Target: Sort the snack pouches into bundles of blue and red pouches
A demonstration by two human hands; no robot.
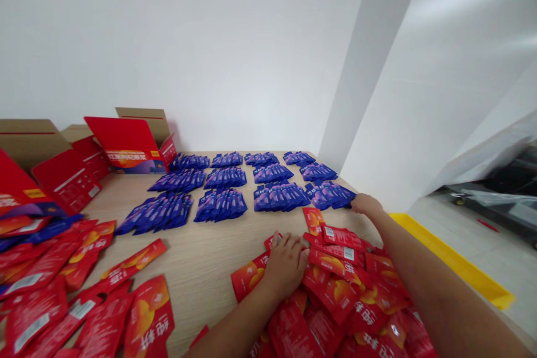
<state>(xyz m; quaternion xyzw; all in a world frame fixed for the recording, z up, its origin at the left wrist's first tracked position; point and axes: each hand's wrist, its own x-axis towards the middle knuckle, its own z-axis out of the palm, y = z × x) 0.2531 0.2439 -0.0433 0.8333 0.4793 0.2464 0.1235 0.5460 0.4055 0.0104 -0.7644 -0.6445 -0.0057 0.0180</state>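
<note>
My left hand (287, 263) rests palm down on the near pile of red pouches (335, 293), its fingers curled over a red pouch (248, 278) at the pile's left side. Beyond the pile, my right hand (366, 205) reaches to the right end of the front row and touches the edge of a fanned stack of blue pouches (329, 194). The fingers of that hand are mostly hidden behind its back. One red pouch (314, 220) lies just in front of this blue stack. Another fanned blue stack (280, 196) lies to its left.
Several more blue stacks (222, 205) stand in rows toward the wall. Open red cartons (134, 145) are at the back left. A second heap of red pouches (42, 291) covers the left front. A yellow bin (453, 260) sits beyond the table's right edge.
</note>
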